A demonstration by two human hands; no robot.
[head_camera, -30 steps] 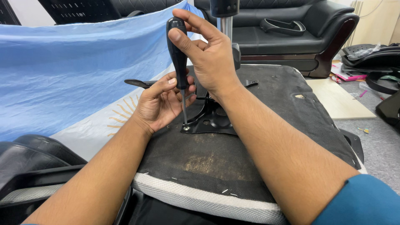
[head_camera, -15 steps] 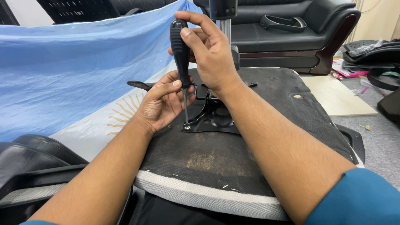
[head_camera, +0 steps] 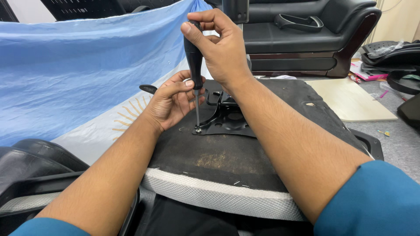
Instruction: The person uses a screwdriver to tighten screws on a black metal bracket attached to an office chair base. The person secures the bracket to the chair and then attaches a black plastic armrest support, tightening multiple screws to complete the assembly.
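Note:
An upturned office chair seat [head_camera: 245, 159] lies before me, its black fabric underside up and a white mesh edge toward me. A black metal mounting plate [head_camera: 227, 122] is fixed on it. My right hand [head_camera: 221, 48] grips the black handle of a screwdriver [head_camera: 194, 65] held upright, its tip on a screw [head_camera: 198, 130] at the plate's near left corner. My left hand [head_camera: 173, 102] cups around the metal shaft just below the handle, fingers steadying it.
A light blue and white cloth with a yellow sun [head_camera: 78, 74] is spread at the left. A black leather sofa [head_camera: 306, 35] stands behind. A black armrest [head_camera: 39, 161] lies at the lower left. A beige board [head_camera: 350, 100] and clutter sit on the floor at right.
The view has shifted slightly. My right hand has turned on the screwdriver handle, while the tip stays on the same screw and my left hand keeps steadying the shaft.

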